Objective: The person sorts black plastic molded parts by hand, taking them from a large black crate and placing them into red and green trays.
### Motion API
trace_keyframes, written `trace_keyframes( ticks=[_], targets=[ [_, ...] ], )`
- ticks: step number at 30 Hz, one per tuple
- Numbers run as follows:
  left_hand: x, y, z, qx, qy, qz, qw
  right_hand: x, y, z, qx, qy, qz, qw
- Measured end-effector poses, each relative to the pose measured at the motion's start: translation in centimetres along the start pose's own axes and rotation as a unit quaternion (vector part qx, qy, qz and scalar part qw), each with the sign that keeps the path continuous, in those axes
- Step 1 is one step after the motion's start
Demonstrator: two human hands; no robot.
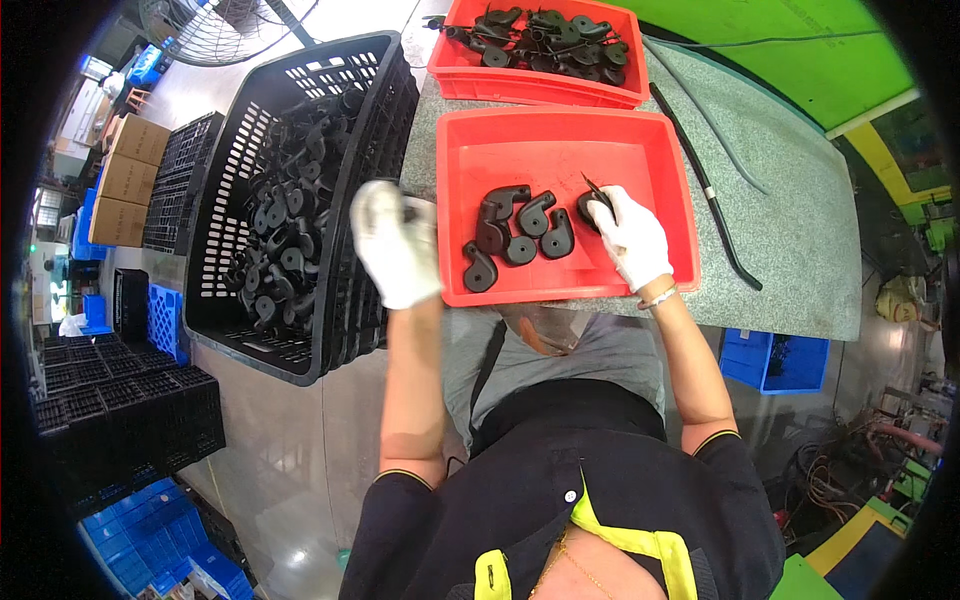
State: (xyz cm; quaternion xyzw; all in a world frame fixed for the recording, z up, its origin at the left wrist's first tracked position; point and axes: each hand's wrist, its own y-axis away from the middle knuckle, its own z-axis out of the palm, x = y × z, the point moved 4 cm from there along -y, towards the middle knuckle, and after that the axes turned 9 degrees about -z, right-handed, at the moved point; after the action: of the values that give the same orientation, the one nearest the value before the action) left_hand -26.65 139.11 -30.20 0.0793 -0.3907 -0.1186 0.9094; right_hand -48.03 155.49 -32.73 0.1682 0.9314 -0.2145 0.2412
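Observation:
My left hand (393, 248), in a white glove, is over the near right rim of the black crate (352, 200), beside the red tray. It is smeared by motion; a dark patch shows by its fingers, and I cannot tell whether they hold anything. My right hand (634, 243), also gloved, is closed over the right part of the red tray (665, 170). In its fingers is a dark thing with a thin pointed tip (592, 188), its kind partly hidden. Left of it, several hooked black plastic parts (536, 214) lie in the tray.
Many similar black parts (290, 220) fill the crate. Behind the tray stands a second red tray (540, 88) piled with black pieces. A black bent tube (715, 205) lies on the grey table (800, 250) at the right. A blue bin (745, 360) stands below the table.

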Motion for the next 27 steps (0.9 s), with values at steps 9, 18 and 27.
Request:
trace_keyframes(
  ticks=[9,18,27],
  targets=[
    [9.1,-7.4,-3.0,0.029,-0.039,0.09,0.995,0.8,-4.3,5.4,-0.151,0.019,-0.141,0.978],
    [5.9,-3.1,-2.9,-0.038,-0.076,0.173,0.981,-0.2,-5.1,5.3,-0.241,0.03,-0.138,0.96],
    [-5.3,5.1,0.4,-0.228,-0.473,-0.035,0.85,-4.9,-2.7,0.3,-0.135,-0.27,-0.027,0.953]
  ],
)
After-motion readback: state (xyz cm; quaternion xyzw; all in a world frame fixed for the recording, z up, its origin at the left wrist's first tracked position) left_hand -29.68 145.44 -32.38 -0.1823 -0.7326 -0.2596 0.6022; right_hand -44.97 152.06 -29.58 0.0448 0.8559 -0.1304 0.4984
